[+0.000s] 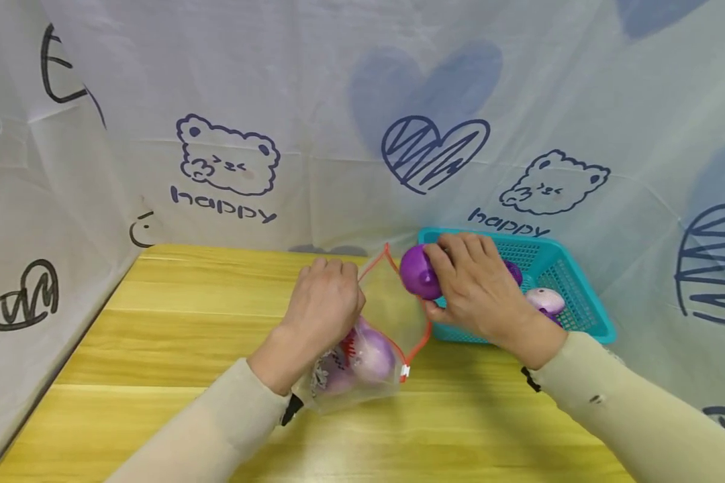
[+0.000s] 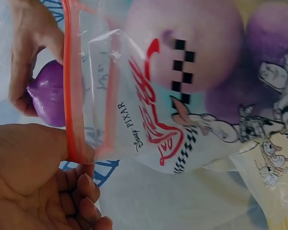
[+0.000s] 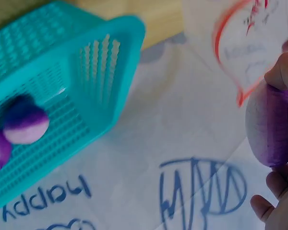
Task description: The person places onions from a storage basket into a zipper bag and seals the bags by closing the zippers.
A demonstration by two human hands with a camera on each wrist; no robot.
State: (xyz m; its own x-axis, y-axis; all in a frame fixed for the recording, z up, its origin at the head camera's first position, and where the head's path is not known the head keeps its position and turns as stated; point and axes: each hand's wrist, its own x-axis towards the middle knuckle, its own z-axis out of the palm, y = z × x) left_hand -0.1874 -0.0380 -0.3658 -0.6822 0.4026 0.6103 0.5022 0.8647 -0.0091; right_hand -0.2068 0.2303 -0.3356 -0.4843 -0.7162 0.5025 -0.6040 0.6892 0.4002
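Observation:
My left hand (image 1: 326,298) pinches the red-edged rim of a clear printed zip bag (image 2: 197,143), whose mouth gapes toward the right. Inside the bag lie several round purple and pale pieces (image 1: 371,355), seen through the plastic. My right hand (image 1: 477,288) grips a glossy, round purple-and-white piece with a pointed nub (image 1: 419,272), onion-like in shape. It hangs at the bag's mouth, beside the red rim. From the right wrist view, the held piece (image 3: 269,127) shows a white side and a purple side between thumb and fingers.
A turquoise perforated basket (image 1: 586,302) stands behind and below my right forearm, near the back of the wooden table (image 1: 157,335). More purple-and-white pieces (image 3: 26,127) lie in it. A white printed cloth (image 1: 314,121) hangs right behind the table.

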